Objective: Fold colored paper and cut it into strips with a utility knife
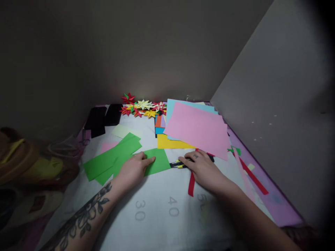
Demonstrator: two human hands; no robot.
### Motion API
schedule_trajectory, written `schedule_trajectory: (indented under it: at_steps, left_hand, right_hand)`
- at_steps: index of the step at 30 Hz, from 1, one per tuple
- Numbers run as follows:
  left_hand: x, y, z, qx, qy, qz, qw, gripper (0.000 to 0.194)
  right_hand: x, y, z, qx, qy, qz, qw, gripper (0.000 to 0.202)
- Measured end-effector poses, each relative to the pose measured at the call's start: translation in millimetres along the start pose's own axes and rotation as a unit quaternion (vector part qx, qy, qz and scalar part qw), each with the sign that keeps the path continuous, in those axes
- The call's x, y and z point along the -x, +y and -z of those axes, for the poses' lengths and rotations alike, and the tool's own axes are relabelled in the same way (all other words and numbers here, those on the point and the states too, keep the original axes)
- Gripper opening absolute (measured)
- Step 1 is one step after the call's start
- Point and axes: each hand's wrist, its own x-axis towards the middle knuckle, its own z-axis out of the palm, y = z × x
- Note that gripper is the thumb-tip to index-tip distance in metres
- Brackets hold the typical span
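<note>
My left hand [133, 168] lies on a green paper sheet [159, 164], its index finger stretched out and pressed on it. More green paper strips [112, 158] lie overlapping to the left of that hand. My right hand [202, 167] is closed over a black and yellow utility knife [180, 166], with part of it sticking out to the left. Another slim black and yellow piece lies close against it, its kind unclear. Under the right hand runs a red paper strip [192, 184]. The palm hides the rest of the knife.
Pink sheets [197, 127] and a yellow sheet [172, 143] are stacked behind my hands. Folded paper stars [142, 104] line the wall, with black phones [113, 114] at left. Paper scraps [252, 176] lie along the right edge. Numbers mark the white cover [157, 230].
</note>
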Motion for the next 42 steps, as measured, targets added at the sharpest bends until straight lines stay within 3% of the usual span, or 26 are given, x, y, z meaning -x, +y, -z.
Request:
schedule_trajectory:
  at_steps: [11, 42]
  left_hand:
    - [0, 0, 1.9, 0.017, 0.002, 0.007, 1.0, 0.039]
    - [1, -2, 2.2, 0.038, 0.017, -0.005, 0.999, 0.038]
  right_hand:
    - [4, -8, -1, 0.049, 0.027, 0.004, 0.998, 0.056]
    - [16, -15, 0, 0.03, 0.03, -0.012, 0.999, 0.056]
